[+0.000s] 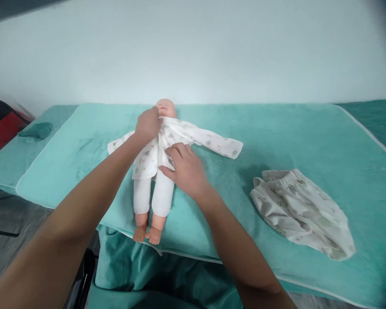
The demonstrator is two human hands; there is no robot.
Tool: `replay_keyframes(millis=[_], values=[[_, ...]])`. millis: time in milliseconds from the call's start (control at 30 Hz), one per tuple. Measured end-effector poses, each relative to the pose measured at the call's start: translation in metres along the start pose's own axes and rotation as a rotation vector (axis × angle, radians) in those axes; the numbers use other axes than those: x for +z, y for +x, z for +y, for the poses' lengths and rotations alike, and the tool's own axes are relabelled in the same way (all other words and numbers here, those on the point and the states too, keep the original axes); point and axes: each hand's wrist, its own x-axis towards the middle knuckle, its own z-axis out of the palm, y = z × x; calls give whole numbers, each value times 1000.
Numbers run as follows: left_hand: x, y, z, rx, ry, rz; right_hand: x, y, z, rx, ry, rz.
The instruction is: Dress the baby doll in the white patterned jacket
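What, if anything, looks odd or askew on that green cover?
Nothing looks visibly spilled or damaged. The doll has its shirt sleeve on the picture's right sticking out sideways with nothing showing beyond the cuff, which looks slightly odd. The patterned garment farther right lies crumpled, merely untidy.

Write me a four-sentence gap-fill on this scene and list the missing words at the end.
The doll lies on its ____. The hand nearer the doll's head is the ____ one. In the picture, a crumpled garment lies on the mat to the ____ of the doll. The doll's feet are ____, without socks or shoes.

Missing words: back; left; right; bare
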Motion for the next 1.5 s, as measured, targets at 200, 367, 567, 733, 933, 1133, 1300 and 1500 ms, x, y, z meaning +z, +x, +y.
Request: replay_keyframes(millis=[200,367,567,733,933,1133,1300,1500], values=[[6,13,-7,-54,-79,23,4,-5,-3,90,104,-5],[11,8,-9,-91,-228,49,2,-3,-10,-57,575,2],[15,-7,-17,-64,-436,144,-7,5,23,190,634,182],[18,-43,-66,33,-214,258,-15,5,78,656,206,116],[21,-87,-156,-33,137,113,-3,7,99,682,208,237],[17,-84,-193,-124,178,56,19,15,120,661,482,346],[20,-75,-194,-105,177,138,26,11,122,632,428,330],[27,-76,-202,-129,94,211,27,7,115,593,326,344]])
